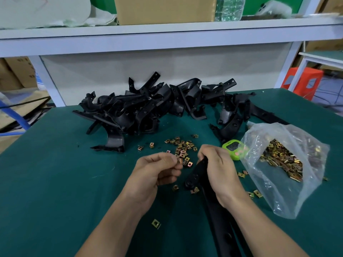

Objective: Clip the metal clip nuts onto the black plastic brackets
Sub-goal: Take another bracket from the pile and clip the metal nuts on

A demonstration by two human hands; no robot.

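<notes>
Over a green table [55, 182], the left hand [156, 173] pinches a metal clip nut [180, 161]; the right hand [219, 169] fingers grasp a black plastic bracket [196, 173].

The table [55, 173] has a dark teal-green top. The heap of brackets [141, 108] is plain matt black all through. The scattered clip nuts [182, 146] shine brassy gold, some leaning to copper-pink, and the same mix shows through the clear, colourless bag [274, 191]. A small timer [233, 148] is lime green with a dark screen. The shelf [167, 34] is pale grey-white, the box [163, 10] on it plain cardboard brown, and the stool [304, 80] orange-red.
</notes>
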